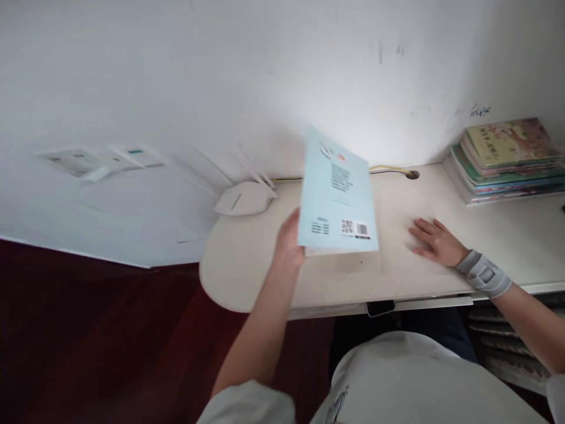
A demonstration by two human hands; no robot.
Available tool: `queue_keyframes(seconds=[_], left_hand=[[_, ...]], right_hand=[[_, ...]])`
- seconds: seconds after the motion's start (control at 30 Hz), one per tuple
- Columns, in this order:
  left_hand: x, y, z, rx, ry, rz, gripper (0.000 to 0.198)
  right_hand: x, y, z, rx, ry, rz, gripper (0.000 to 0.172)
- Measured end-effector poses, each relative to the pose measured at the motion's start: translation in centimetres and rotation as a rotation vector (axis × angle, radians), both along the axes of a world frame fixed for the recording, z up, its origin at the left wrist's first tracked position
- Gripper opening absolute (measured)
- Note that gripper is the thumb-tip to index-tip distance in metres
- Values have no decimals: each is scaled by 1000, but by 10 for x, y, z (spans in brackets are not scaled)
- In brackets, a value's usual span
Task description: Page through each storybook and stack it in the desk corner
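A light blue book (339,194) with a barcode and printed text on its visible cover is tilted up over the white desk (238,265). My left hand (290,240) grips its lower left side, with the fingers partly hidden behind the book. To the right, my right hand (436,240) lies palm down on the desk top, its fingers spread and nothing in it. A grey wrist support (484,273) wraps my right wrist.
A white router (245,198) with antennas stands by the wall at the left. A stack of books (507,159) is at the back right. A cable hole (412,175) and a yellow cable lie between them. A dark phone-like object (380,308) shows below the front edge.
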State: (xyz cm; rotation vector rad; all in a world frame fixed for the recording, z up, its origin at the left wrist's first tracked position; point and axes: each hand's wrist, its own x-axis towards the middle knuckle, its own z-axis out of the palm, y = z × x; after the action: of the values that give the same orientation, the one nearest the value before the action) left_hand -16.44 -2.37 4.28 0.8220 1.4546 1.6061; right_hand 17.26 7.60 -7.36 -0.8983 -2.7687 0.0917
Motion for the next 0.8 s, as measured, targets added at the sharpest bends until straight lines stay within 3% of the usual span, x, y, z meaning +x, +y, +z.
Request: queue_keyframes(seconds=[0.1, 0.23, 0.4, 0.57, 0.8], left_hand=[[27, 9, -39, -101, -93, -142, 39], [26, 9, -65, -148, -70, -163, 38], [5, 3, -76, -192, 46, -91, 37], [-9, -1, -82, -281, 155, -120, 43], [-13, -7, -73, -296, 320, -205, 46]], right_hand=[[-1, -1, 4, -15, -15, -13, 60], [-2, -2, 6, -24, -23, -16, 61], [-1, -1, 5, -28, -19, -18, 61], [-1, -1, 5, -24, -19, -11, 61], [-2, -2, 9, -38, -25, -13, 61]])
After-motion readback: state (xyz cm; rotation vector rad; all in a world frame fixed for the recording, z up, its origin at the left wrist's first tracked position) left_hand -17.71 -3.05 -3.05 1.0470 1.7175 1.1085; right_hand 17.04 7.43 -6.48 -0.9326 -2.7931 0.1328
